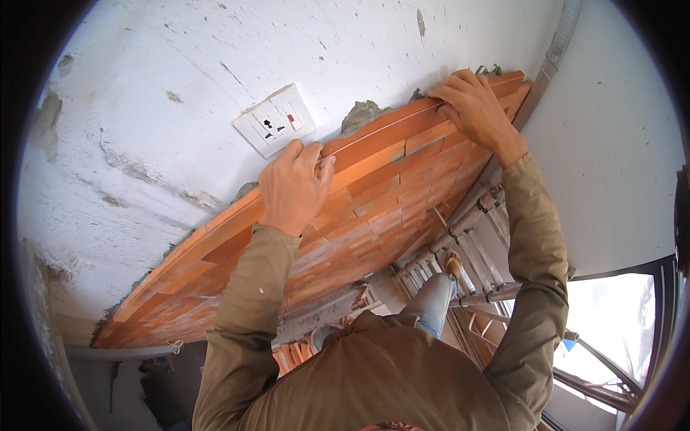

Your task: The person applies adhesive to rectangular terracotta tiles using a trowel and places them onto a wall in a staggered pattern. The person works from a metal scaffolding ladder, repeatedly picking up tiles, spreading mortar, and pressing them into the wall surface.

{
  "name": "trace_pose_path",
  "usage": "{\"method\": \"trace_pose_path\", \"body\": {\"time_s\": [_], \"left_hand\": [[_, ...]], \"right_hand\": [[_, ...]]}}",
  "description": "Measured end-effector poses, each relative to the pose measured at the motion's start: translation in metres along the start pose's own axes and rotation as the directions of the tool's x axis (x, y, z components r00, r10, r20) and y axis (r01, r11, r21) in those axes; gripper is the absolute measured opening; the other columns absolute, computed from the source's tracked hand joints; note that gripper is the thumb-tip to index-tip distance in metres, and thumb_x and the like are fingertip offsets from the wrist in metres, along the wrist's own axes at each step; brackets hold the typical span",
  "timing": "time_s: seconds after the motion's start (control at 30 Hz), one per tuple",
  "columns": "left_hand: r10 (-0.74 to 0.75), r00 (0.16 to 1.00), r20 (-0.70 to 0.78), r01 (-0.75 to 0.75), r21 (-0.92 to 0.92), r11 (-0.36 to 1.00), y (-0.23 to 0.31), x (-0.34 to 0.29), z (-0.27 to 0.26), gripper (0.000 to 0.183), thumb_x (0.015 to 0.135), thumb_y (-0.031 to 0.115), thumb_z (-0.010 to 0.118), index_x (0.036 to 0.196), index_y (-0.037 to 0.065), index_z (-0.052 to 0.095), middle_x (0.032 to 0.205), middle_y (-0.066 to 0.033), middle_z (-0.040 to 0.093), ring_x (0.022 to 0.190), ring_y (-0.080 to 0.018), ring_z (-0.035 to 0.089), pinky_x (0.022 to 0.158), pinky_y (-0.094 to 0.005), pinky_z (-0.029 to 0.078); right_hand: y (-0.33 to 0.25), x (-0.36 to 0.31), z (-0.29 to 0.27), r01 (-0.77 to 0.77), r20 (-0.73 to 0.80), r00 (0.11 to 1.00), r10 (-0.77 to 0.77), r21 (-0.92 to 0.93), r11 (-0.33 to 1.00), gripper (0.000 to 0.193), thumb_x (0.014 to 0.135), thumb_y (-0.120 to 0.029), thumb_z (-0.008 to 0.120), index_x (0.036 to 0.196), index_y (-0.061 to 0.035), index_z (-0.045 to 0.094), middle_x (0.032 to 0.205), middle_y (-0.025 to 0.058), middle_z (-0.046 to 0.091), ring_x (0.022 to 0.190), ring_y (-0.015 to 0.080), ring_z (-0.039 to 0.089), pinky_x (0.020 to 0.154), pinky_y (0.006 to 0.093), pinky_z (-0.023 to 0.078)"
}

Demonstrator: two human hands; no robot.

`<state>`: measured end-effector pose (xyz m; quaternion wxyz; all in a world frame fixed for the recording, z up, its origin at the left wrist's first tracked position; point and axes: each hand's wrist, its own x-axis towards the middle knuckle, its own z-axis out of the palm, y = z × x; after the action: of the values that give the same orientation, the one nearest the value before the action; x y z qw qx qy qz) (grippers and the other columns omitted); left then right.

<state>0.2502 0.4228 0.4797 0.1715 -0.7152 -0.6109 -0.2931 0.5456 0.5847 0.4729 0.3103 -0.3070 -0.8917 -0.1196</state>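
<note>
A long orange-brown brick tile (388,128) lies along the top edge of the tiled facing (366,205) on the white wall. My left hand (293,188) is closed at the tile's left end, its fingers curled over the top edge and the thumb on the front. Farther right, my right hand (476,111) grips the upper edge, fingers over the top and thumb against the face. A thin pale line runs along the tile between both hands. Grey mortar (361,116) bulges from behind the tile's top.
Just above my left hand is a white wall socket (275,121) with a red switch. A ladder-like metal frame (478,248) stands below right, my foot (453,264) on it. Stacked bricks (293,356) lie below. A corner strip (550,68) bounds the facing at right, near a bright window (611,316).
</note>
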Motion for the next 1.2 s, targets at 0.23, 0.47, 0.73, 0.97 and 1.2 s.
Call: {"method": "trace_pose_path", "body": {"time_s": [0.23, 0.47, 0.73, 0.97, 1.2], "left_hand": [[0.001, 0.998, 0.068, -0.002, 0.022, 1.000, -0.001, 0.004, 0.001, 0.027, 0.076, 0.018, 0.082, 0.097, 0.005, 0.071, 0.084, -0.0077, 0.064, 0.072, -0.0284, 0.066, 0.059, -0.0388, 0.052], [-0.052, 0.991, 0.126, 0.052, -0.002, 0.999, -0.002, 0.008, 0.001, 0.027, 0.077, 0.019, 0.081, 0.097, 0.005, 0.071, 0.086, -0.0062, 0.065, 0.075, -0.0258, 0.067, 0.062, -0.0372, 0.053], [-0.078, 0.982, 0.174, 0.084, -0.027, 0.996, -0.003, 0.012, -0.001, 0.028, 0.076, 0.021, 0.082, 0.096, 0.005, 0.071, 0.083, -0.0060, 0.066, 0.074, -0.0246, 0.066, 0.063, -0.0360, 0.052], [-0.034, 0.985, 0.167, 0.040, -0.033, 0.999, -0.003, 0.012, -0.001, 0.025, 0.079, 0.020, 0.081, 0.095, 0.004, 0.071, 0.082, -0.0062, 0.062, 0.071, -0.0258, 0.065, 0.060, -0.0387, 0.049], [-0.042, 0.984, 0.172, 0.048, -0.029, 0.998, -0.005, 0.012, 0.001, 0.025, 0.079, 0.020, 0.080, 0.097, 0.005, 0.072, 0.081, -0.0058, 0.064, 0.071, -0.0253, 0.065, 0.060, -0.0359, 0.050]], "right_hand": [[0.011, 0.002, 0.001, 0.049, 0.016, 0.999, -0.049, -0.006, 0.999, 0.025, 0.085, -0.002, 0.063, 0.109, -0.0057, 0.069, 0.101, 0.0049, 0.066, 0.104, 0.0272, 0.055, 0.093, 0.0410, 0.044], [0.011, 0.006, 0.001, 0.023, 0.024, 0.999, -0.026, 0.095, 0.995, 0.024, 0.085, 0.003, 0.057, 0.105, -0.0020, 0.068, 0.093, 0.0071, 0.063, 0.098, 0.0280, 0.055, 0.087, 0.0390, 0.048], [0.012, 0.006, 0.002, -0.008, 0.039, 0.999, 0.003, 0.119, 0.993, 0.024, 0.086, 0.002, 0.057, 0.106, -0.0027, 0.069, 0.096, 0.0069, 0.064, 0.102, 0.0281, 0.056, 0.088, 0.0384, 0.049], [0.015, 0.007, 0.004, 0.037, 0.004, 0.999, -0.038, 0.067, 0.997, 0.023, 0.085, 0.000, 0.060, 0.106, -0.0039, 0.069, 0.095, 0.0063, 0.066, 0.100, 0.0276, 0.056, 0.087, 0.0386, 0.049], [0.014, 0.007, 0.004, 0.059, -0.037, 0.998, -0.058, 0.028, 0.998, 0.023, 0.082, -0.001, 0.063, 0.103, -0.0043, 0.071, 0.094, 0.0060, 0.066, 0.098, 0.0271, 0.055, 0.087, 0.0389, 0.048]]}}
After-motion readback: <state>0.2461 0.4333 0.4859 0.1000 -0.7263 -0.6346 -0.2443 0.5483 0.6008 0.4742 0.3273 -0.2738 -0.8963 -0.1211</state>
